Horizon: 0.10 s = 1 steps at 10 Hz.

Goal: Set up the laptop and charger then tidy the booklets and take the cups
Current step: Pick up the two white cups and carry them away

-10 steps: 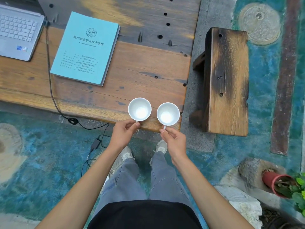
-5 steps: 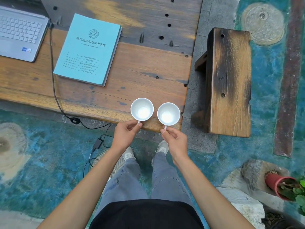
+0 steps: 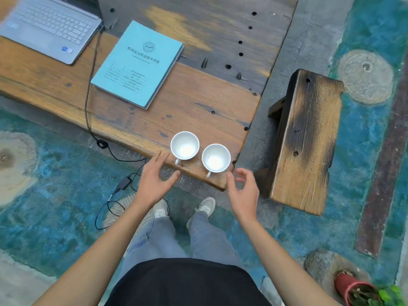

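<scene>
Two empty white cups stand side by side at the near right corner of the wooden table (image 3: 198, 102): the left cup (image 3: 185, 145) and the right cup (image 3: 216, 158), handles toward me. My left hand (image 3: 154, 180) hovers open just below the left cup, fingers spread, touching nothing. My right hand (image 3: 244, 188) is open with curled fingers just below and right of the right cup, also apart from it. A stack of light blue booklets (image 3: 138, 64) lies mid-table. The open silver laptop (image 3: 47, 27) sits at the far left, its black charger cable (image 3: 89, 85) running off the table edge.
The cable ends in a charger brick (image 3: 123, 184) on the painted blue floor by my feet. A scorched wooden stool (image 3: 306, 138) stands right of the table. A red plant pot (image 3: 353, 288) sits at the bottom right.
Both hands have let go of the cup handles and drawn back toward me, opening. The cups now rest on the table corner. The view has tilted.
</scene>
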Available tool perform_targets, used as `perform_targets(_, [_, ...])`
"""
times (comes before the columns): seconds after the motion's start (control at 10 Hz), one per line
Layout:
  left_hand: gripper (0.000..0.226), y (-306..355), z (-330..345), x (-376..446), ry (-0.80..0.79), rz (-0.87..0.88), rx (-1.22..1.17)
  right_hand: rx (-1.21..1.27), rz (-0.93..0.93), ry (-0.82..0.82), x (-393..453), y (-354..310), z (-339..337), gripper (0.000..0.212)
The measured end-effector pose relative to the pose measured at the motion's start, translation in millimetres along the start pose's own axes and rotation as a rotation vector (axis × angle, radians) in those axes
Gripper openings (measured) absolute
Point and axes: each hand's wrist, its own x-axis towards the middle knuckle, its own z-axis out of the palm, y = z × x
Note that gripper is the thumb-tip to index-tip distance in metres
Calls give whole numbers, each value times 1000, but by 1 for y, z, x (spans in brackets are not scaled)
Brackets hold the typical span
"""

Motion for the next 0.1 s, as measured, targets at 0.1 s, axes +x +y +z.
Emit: perform_targets(0.1, [78,5,4,-14,92,15,63,-183,-193,-41,13,-10,-23,40])
